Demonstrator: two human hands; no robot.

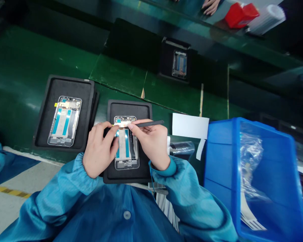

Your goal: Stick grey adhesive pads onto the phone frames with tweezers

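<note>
Right hand has black tweezers pinched pen-style, probably for precision; left hand (can't tell if it's pinching anything) likely steadies the opened phone. Phone lies in a rimmed tray, presumably so it won't slide.

Slvr-gry rect. phone frame w/ bright blue strips; blk rect. tray; blk slim pen-shaped tool. Also: glossy dk grn tabletop, bright blue deep plastic bin, shiny teal-blue fabric sleeve, yel/blk striped floor tape.
</note>
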